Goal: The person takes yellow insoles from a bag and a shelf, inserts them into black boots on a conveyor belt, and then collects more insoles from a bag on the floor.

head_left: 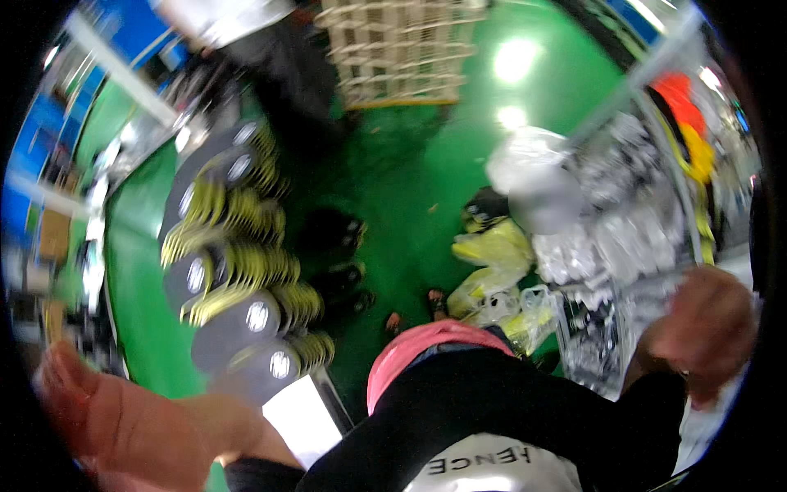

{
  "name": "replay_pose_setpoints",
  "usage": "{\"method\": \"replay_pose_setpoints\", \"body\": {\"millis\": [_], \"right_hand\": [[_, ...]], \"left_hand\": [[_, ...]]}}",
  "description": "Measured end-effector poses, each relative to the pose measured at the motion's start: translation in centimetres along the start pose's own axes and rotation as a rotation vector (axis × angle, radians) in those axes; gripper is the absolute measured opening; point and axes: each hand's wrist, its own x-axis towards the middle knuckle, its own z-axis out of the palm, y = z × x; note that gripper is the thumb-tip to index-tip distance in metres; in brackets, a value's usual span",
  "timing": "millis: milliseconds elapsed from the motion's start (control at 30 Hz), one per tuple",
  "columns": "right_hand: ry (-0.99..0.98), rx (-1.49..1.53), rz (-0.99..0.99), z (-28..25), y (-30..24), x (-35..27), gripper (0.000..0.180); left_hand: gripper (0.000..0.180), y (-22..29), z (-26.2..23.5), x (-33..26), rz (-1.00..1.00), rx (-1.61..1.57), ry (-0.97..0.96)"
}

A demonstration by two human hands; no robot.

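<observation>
Head view: blurred hands, right beside clear bags.

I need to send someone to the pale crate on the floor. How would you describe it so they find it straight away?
Start from the glossy green floor and look to its far end, beyond the rows of grey discs with yellow edges on the left. The pale wooden slatted crate stands there on the floor. It is the only open lattice box; the things to the right are crumpled clear plastic bags.

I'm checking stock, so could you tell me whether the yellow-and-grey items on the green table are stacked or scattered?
Stacked: the yellow-and-grey items lie in overlapping rows on the green table.
</observation>
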Motion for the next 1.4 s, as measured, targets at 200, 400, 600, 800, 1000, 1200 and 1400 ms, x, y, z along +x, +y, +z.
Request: {"method": "replay_pose_setpoints", "body": {"millis": [200,400,600,800,1000,1200,1400], "right_hand": [[-0.18,-0.01,0.215,6.1,-2.4,4.7,0.036],[-0.026,0.082,0.174,5.3,-6.2,1.9,0.04],[-0.047,0.091,0.17,2.1,-7.8,-1.9,0.033],[0.868,-0.448,1.103,-8.0,3.5,-14.5,0.03],[0.866,-1.483,1.573,-21.6,9.1,-28.3,0.046],[0.631,-1.277,1.775,-29.6,11.2,-33.4,0.069],[0.562,-1.072,1.687,-30.8,9.3,-35.5,0.057]], "left_hand": [[0.041,-10.8,-1.4,-10.9,-0.574,0.625,-0.48],[0.047,-15.8,-3.4,-14.7,-0.927,0.402,-0.646],[0.052,-15.4,-1.7,-11.9,-0.908,0.326,-0.479],[0.046,-8.4,6.1,-4.1,-0.392,-0.145,-0.282],[0.029,-3.9,14.5,-0.8,-0.545,0.278,-0.375],[0.025,-0.1,24.3,1.4,0.033,0.454,-0.548],[0.036,-0.6,31.7,1.8,0.063,0.172,-0.587]]}}
